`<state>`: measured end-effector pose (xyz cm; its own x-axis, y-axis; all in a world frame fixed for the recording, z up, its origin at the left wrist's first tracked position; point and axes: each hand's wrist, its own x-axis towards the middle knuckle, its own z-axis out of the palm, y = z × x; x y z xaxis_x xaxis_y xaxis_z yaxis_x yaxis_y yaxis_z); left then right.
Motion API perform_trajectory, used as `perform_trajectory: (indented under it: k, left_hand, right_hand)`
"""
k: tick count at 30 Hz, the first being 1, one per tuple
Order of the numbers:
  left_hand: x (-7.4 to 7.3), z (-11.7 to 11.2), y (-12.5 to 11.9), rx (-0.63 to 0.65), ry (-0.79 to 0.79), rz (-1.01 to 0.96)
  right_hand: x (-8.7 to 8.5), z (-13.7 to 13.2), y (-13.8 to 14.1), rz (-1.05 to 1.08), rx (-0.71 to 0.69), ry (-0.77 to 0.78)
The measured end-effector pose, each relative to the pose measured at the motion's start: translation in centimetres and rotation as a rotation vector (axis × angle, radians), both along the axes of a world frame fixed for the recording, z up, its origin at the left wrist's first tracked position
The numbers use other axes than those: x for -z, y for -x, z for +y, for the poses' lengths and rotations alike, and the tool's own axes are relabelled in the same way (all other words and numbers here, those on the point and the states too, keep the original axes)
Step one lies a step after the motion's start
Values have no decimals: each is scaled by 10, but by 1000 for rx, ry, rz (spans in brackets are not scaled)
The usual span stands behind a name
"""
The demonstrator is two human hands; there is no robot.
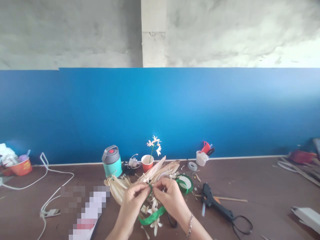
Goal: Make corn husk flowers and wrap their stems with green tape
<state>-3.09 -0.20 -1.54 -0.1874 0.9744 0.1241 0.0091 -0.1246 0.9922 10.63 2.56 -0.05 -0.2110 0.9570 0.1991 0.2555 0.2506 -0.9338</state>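
Observation:
My left hand (133,196) and my right hand (171,193) meet in the middle, fingertips pinched together around a thin green piece. It looks like a stem wrapped in green floral tape (153,217), whose wider strip hangs in a curve below the fingers. Pale cream flowers (156,226) made of dried husk show beneath the strip; whether they join the piece I hold is hidden by my fingers. Just past my right hand lies a roll of green tape (191,184). Dried corn husks (116,188) spread behind and left of my hands.
A black glue gun (217,203) with a thin stick lies at right. Farther back stand a teal flask (112,166), a paper cup (147,164) holding a finished-looking flower stem, a grey tape roll (192,166) and a white cup of tools (201,159). White cable (47,170) trails at left.

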Motion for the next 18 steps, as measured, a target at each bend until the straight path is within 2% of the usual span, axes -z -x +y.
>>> perform_trajectory:
  k: [5, 9, 12, 18]
  left_hand:
    - [-5, -1, 3, -40, 110, -8]
    - [-7, -4, 1, -5, 283, -195]
    - [-7, -5, -3, 26, 275, -320]
    - [-2, -3, -6, 5, 200, -276]
  right_hand:
    - [1, 1, -1, -59, 28, -47]
    - [3, -1, 0, -103, 38, -86]
    - [2, -3, 1, -98, 26, -82]
    - [0, -5, 3, -61, 20, -51]
